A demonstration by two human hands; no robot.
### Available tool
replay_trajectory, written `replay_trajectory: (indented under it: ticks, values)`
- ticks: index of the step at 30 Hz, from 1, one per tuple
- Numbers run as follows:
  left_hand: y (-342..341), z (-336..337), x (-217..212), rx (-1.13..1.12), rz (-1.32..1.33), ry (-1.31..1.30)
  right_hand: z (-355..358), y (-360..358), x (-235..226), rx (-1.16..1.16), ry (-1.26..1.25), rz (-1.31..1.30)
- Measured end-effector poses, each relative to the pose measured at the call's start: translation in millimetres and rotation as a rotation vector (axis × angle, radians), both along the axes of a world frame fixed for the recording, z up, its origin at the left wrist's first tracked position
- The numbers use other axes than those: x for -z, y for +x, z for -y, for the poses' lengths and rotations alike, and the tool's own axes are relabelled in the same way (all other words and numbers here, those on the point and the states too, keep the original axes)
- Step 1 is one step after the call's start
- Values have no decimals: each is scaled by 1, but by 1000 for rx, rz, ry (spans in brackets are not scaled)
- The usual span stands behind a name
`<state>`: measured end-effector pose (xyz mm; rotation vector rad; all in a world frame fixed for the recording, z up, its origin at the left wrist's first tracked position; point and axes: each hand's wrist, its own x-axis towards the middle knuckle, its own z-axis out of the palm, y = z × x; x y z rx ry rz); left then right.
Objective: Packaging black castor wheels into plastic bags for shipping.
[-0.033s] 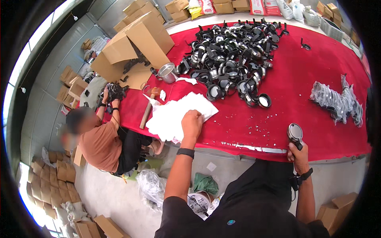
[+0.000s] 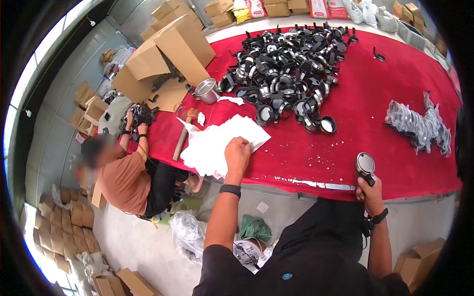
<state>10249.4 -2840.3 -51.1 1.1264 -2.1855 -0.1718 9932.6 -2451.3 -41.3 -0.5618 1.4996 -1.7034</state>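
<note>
Left hand (image 2: 237, 154) flat on the stack of white sheets (image 2: 217, 143) near the front edge of the bench (image 2: 375, 118), fingers curled down onto the top sheet, pinching or pressing (cannot tell which). Right hand (image 2: 370, 190) closed around the black handle of one strainer (image 2: 366, 164), held upright just past the bench's front edge, round steel head up.

Judged from the layout: barely begun, or at least far from finished. Big heap of strainers (image 2: 289, 64) unsorted across the middle and back of the red cloth, only one in hand. Bundle of bagged pieces (image 2: 417, 126) toward the right edge, possibly finished ones, though too blurred to tell. Small white crumbs scattered between sheets and heap.

Elsewhere: steel mug (image 2: 206, 90) and open carton (image 2: 168, 54) at the back-left corner, wooden mallet (image 2: 180, 140) by the left edge, another person (image 2: 123, 172) crouched below the left edge, hands on more black parts.
</note>
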Motion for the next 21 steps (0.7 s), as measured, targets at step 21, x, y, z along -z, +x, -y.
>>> replay_trajectory:
  ticks: [21]
  values:
    - [-19,51,-70,-31,-182,-557,17,14,-8,-72,99,23]
